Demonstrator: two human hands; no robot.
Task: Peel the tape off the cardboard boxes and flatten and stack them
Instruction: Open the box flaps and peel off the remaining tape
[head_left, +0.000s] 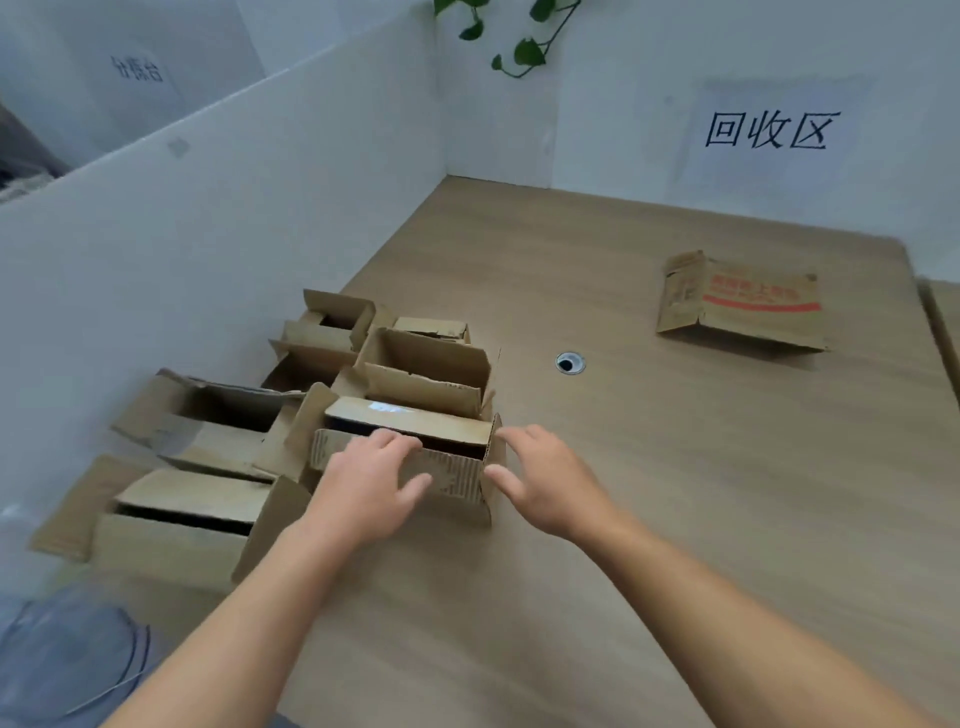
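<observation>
Just nearer than the bench's cable hole (570, 362), the open cardboard box (457, 480) has the left grip (363, 483) spread flat over its near wall and the right grip (545, 478) splayed beside its end, probably bracketing it to lift it clear.

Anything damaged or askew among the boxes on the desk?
Nothing spilled. The open box by the left wall has a crumpled, sagging top flap, and the flattened box far right has one end flap curling up.
</observation>
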